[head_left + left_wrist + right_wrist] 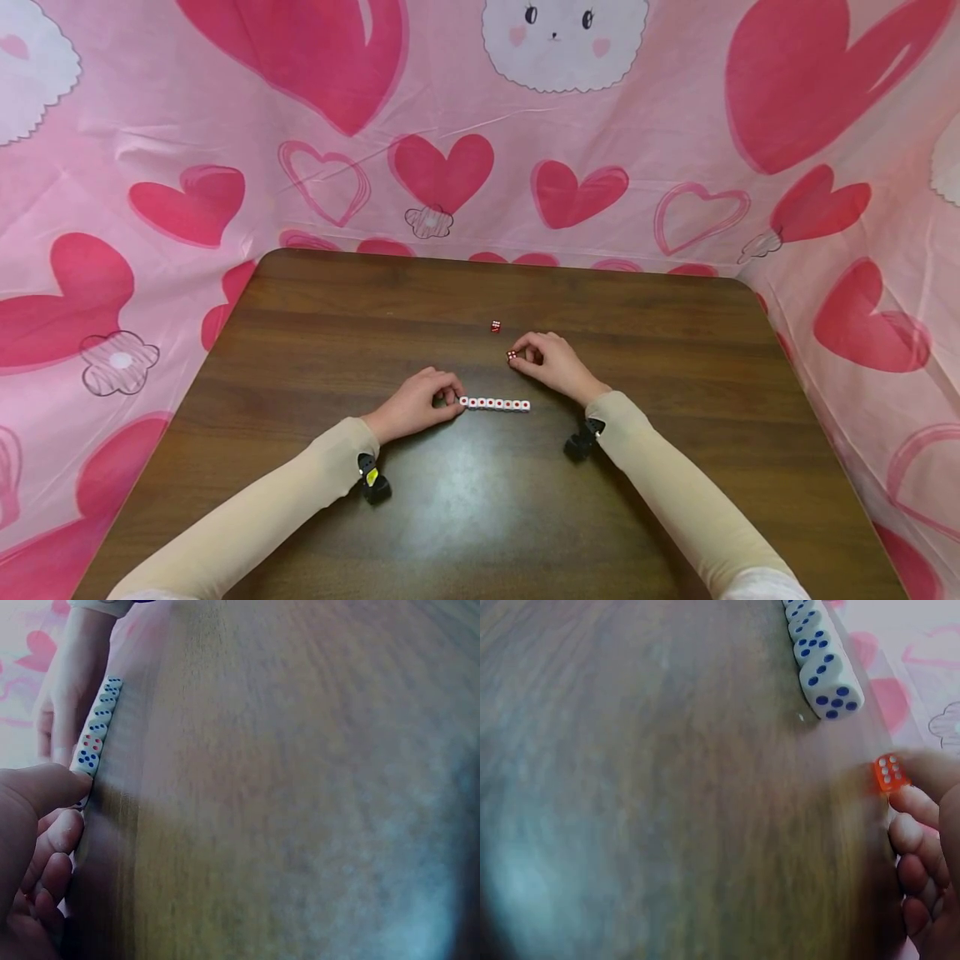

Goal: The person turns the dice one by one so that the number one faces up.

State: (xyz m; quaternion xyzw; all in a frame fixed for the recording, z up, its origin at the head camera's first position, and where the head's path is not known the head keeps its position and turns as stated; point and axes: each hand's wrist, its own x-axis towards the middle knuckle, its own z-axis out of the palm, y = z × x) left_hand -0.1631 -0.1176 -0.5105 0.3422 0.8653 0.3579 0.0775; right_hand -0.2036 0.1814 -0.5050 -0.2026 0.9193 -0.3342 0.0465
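Observation:
A straight row of several white dice [498,404] lies on the wooden table, each with a red dot facing up. My left hand [420,404] is at the row's left end, thumb and forefinger pinching the end white die [464,402]; in the left wrist view the thumb partly covers it. Behind the row, my right hand [555,367] pinches a translucent red die [891,773] with white dots between thumb and fingertips. A second red die [496,327] sits farther back, a little left of the right hand.
The brown wooden table [360,317] has rounded far corners. Pink cloth [450,108] printed with hearts hangs behind it and at both sides. Small black wrist cameras hang below the left sleeve [300,475] and the right sleeve [675,483].

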